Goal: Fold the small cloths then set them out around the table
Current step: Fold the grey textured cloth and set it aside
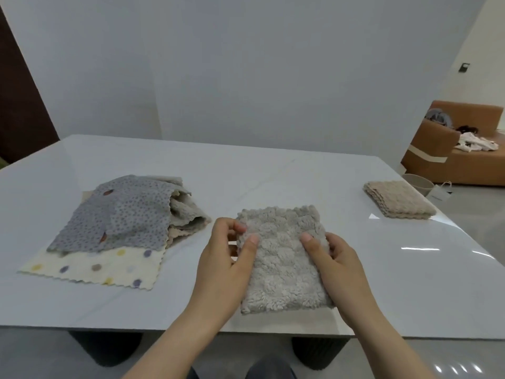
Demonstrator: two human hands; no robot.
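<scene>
A fluffy grey cloth (282, 258), folded into a rectangle, lies near the front edge of the white table (246, 170). My left hand (226, 258) pinches its left edge between thumb and fingers. My right hand (333, 261) grips its right edge, thumb on top. To the left sits a pile of unfolded cloths (131, 214): a grey speckled one on top, a cream cloth with coloured dots (95, 266) underneath. A folded beige cloth (399, 199) rests at the table's right edge.
Dark table legs (317, 354) stand under the front edge. Beyond the table on the right are a brown sofa (448, 149) with clothes on it, a round bin (418, 183) and a paper bag on the floor.
</scene>
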